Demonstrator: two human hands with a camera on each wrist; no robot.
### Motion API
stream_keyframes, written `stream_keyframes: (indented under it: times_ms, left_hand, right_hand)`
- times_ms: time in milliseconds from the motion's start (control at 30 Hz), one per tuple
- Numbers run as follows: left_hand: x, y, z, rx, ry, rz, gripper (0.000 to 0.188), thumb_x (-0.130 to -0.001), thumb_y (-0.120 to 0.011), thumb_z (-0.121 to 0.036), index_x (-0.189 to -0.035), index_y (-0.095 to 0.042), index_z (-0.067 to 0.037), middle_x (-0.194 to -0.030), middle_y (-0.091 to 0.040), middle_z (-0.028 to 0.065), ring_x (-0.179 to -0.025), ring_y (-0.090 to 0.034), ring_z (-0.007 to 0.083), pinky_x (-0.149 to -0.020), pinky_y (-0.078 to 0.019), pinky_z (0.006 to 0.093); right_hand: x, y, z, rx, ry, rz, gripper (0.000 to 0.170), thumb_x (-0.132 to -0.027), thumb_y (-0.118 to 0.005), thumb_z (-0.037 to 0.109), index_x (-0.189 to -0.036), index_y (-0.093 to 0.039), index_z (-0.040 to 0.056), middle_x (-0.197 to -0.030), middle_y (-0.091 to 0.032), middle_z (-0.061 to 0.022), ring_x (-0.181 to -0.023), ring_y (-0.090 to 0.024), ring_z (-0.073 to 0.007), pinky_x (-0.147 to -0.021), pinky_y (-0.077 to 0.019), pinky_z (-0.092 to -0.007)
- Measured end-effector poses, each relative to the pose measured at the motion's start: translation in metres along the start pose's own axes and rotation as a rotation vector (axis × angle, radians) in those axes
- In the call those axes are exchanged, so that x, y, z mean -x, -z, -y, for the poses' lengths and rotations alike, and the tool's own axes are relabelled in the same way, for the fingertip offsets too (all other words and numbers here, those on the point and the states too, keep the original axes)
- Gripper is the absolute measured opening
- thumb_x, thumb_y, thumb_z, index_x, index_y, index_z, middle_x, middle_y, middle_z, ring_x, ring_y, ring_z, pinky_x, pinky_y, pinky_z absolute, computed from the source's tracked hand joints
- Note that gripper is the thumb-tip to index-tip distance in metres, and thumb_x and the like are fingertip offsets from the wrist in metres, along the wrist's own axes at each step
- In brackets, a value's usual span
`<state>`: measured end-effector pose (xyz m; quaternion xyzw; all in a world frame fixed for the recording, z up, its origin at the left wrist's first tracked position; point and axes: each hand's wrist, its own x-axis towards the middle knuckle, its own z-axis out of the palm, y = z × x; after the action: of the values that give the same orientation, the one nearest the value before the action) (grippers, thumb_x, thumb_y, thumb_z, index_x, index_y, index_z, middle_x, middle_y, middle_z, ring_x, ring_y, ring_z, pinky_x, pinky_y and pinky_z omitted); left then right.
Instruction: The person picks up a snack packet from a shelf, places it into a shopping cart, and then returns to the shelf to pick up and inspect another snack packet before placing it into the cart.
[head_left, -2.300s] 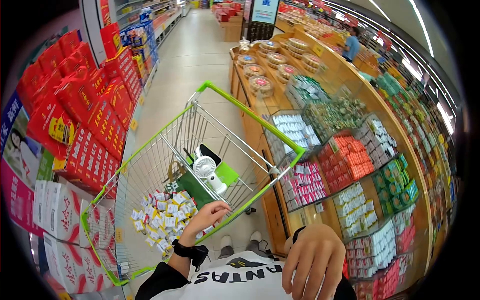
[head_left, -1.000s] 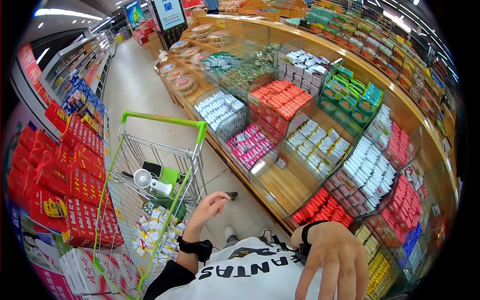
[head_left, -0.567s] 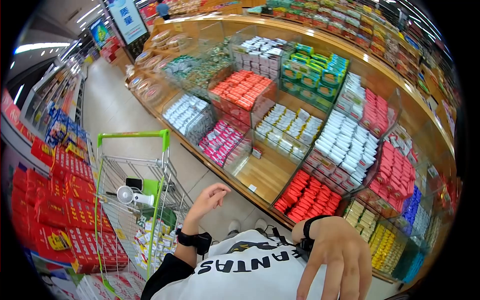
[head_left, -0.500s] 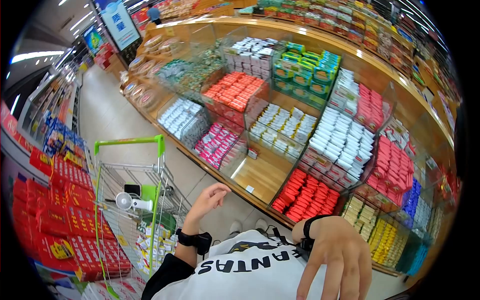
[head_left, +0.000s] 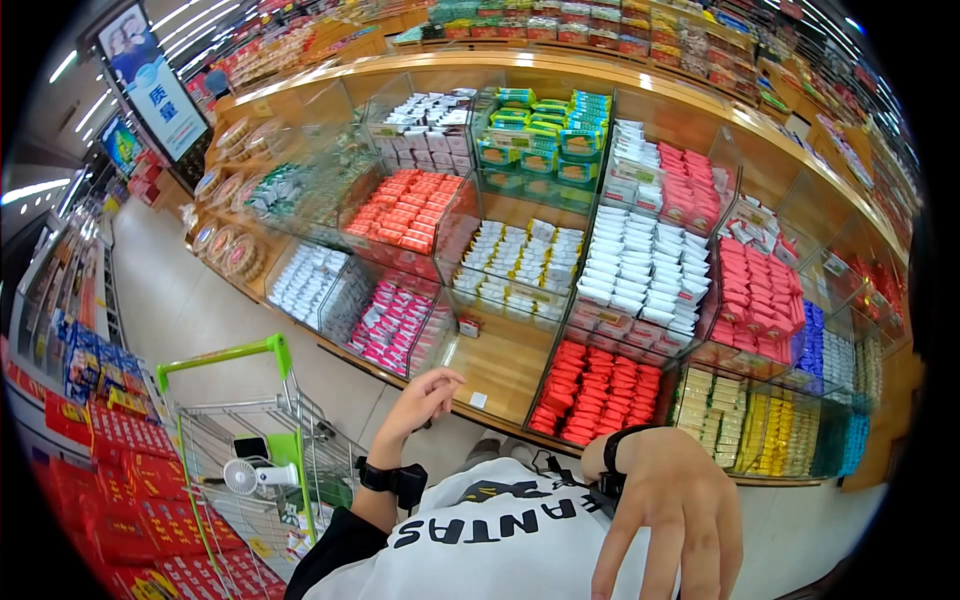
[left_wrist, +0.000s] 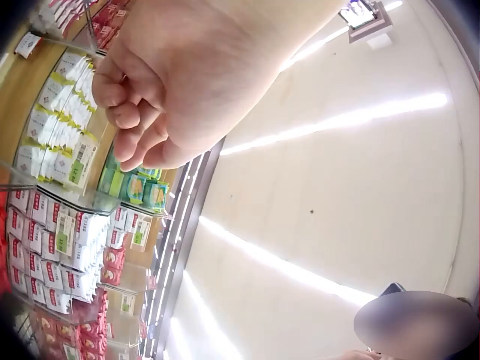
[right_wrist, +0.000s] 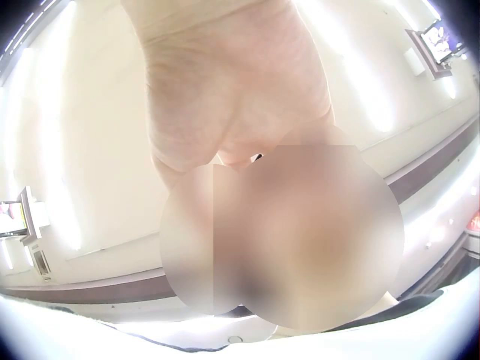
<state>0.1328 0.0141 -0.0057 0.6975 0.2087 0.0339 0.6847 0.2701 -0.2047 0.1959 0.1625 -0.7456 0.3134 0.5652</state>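
Observation:
My left hand (head_left: pixel 421 402) hangs loosely curled in front of the body, with nothing in it. In the head view it overlaps the near edge of a wooden compartment (head_left: pixel 505 365) with a small white tag. The left wrist view shows the same hand (left_wrist: pixel 176 82) from the palm side, its fingers bent loosely. Closer to the camera, my right hand (head_left: pixel 680 505) is held over the white shirt, fingers pointing down and relaxed. Nothing shows in its palm (right_wrist: pixel 232 97) in the right wrist view, where a blur hides the fingers. Nearby sit red packets (head_left: pixel 600 395) and white-and-yellow packets (head_left: pixel 525 258).
Glass-walled bins hold white packets (head_left: pixel 645 270), pink packets (head_left: pixel 755 300) and green packs (head_left: pixel 545 135). At left stands a shopping cart (head_left: pixel 225 355) with a small white fan (head_left: pixel 240 476) and a phone (head_left: pixel 251 449). Red boxes (head_left: pixel 150 500) are stacked beyond it.
The head view has swung right, so the cart and red boxes have shifted left and the snack bins now face me. The left hand has come away from the cart; both hands stay without anything held.

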Motion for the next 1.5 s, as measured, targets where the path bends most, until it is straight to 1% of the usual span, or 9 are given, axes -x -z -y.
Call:
stream_keyframes:
  times_ms: [567,667,733,800,900,967,1233,1433,1500]
  left_hand:
    - [-0.108,0.046,-0.022,-0.094,-0.082,0.256,0.016,-0.087,-0.044,-0.012,-0.093,-0.056,-0.004,-0.058,-0.048,-0.0019,-0.049,-0.043,0.0043,-0.045,-0.0339,0.0175]
    - [-0.129,0.051,-0.024,-0.075,-0.11,0.306,0.016,-0.086,-0.046,-0.013,-0.096,-0.054,-0.004,-0.063,-0.05,-0.0008,-0.054,-0.045,0.0039,-0.047,-0.0362,0.0167]
    - [-0.146,0.051,-0.027,-0.058,-0.15,0.311,0.015,-0.085,-0.048,-0.011,-0.096,-0.054,-0.004,-0.064,-0.049,-0.0013,-0.055,-0.045,0.0038,-0.048,-0.0366,0.0166]
    - [-0.162,0.051,-0.035,-0.034,-0.251,0.308,0.015,-0.082,-0.051,-0.006,-0.097,-0.053,-0.003,-0.067,-0.045,-0.0029,-0.058,-0.044,0.0035,-0.05,-0.0361,0.0167]
    - [-0.19,0.047,-0.047,-0.061,-0.376,0.25,0.014,-0.08,-0.053,-0.004,-0.094,-0.054,-0.003,-0.064,-0.042,-0.0029,-0.056,-0.041,0.0041,-0.049,-0.0336,0.018]
    - [-0.211,0.041,-0.051,-0.041,-0.403,0.254,0.013,-0.08,-0.053,-0.003,-0.092,-0.054,-0.003,-0.064,-0.042,-0.0028,-0.056,-0.042,0.0045,-0.049,-0.034,0.0184]
    - [-0.293,-0.004,-0.031,-0.045,-0.353,0.287,0.012,-0.077,-0.054,-0.002,-0.089,-0.054,-0.002,-0.062,-0.047,-0.0006,-0.054,-0.046,0.0076,-0.05,-0.0377,0.0219]
    - [-0.333,-0.034,0.013,-0.013,-0.257,0.187,0.013,-0.083,-0.049,-0.011,-0.091,-0.054,-0.002,-0.06,-0.052,0.0039,-0.049,-0.05,0.0108,-0.043,-0.0376,0.0246]
    - [-0.337,-0.039,0.025,0.057,-0.051,0.167,0.022,-0.088,-0.043,-0.021,-0.092,-0.054,-0.002,-0.061,-0.052,0.0051,-0.05,-0.053,0.0125,-0.044,-0.0398,0.025]
  right_hand:
    - [-0.015,0.052,-0.032,0.334,-0.195,0.075,0.017,-0.085,-0.048,0.013,-0.089,-0.064,0.0091,-0.12,-0.048,-0.0135,-0.103,-0.05,-0.0296,-0.08,-0.043,-0.0381]
    - [-0.001,0.068,-0.029,0.461,-0.36,0.105,0.022,-0.085,-0.048,0.018,-0.086,-0.06,-0.0009,-0.105,-0.055,-0.0172,-0.099,-0.052,-0.0339,-0.079,-0.0426,-0.0441]
    - [0.007,0.08,-0.025,0.572,-0.472,-0.03,0.015,-0.073,-0.065,0.01,-0.086,-0.059,0.004,-0.084,-0.061,-0.0077,-0.087,-0.054,-0.0267,-0.073,-0.0431,-0.0373]
    - [0.027,0.101,-0.026,0.669,-0.516,-0.218,0.015,-0.072,-0.065,0.011,-0.081,-0.059,0.0005,-0.081,-0.06,-0.008,-0.08,-0.057,-0.0278,-0.068,-0.045,-0.0359]
    - [0.044,0.115,-0.027,1.27,-0.963,-0.787,0.013,-0.069,-0.063,0.004,-0.081,-0.058,0.0027,-0.074,-0.057,-0.0047,-0.066,-0.053,-0.0126,-0.065,-0.0429,-0.0254]
    - [0.085,0.147,-0.037,1.346,-0.951,-0.978,0.011,-0.073,-0.06,0.005,-0.084,-0.058,0.0032,-0.069,-0.053,-0.0014,-0.063,-0.049,-0.0082,-0.064,-0.0423,-0.0234]
    - [0.249,0.204,-0.073,1.414,-1.181,-1.382,0.01,-0.074,-0.057,0.008,-0.083,-0.06,0.0042,-0.057,-0.05,-0.001,-0.053,-0.045,-0.0072,-0.051,-0.0367,-0.023]
    - [0.311,0.217,-0.091,1.664,-1.285,-1.47,0.027,-0.083,-0.045,0.022,-0.089,-0.061,0.0006,-0.067,-0.06,-0.0129,-0.065,-0.059,-0.0233,-0.062,-0.0442,-0.0313]
    - [0.318,0.216,-0.095,1.669,-1.54,-1.475,0.04,-0.086,-0.039,0.032,-0.088,-0.061,-0.0013,-0.072,-0.059,-0.0209,-0.071,-0.057,-0.0356,-0.067,-0.0435,-0.0384]
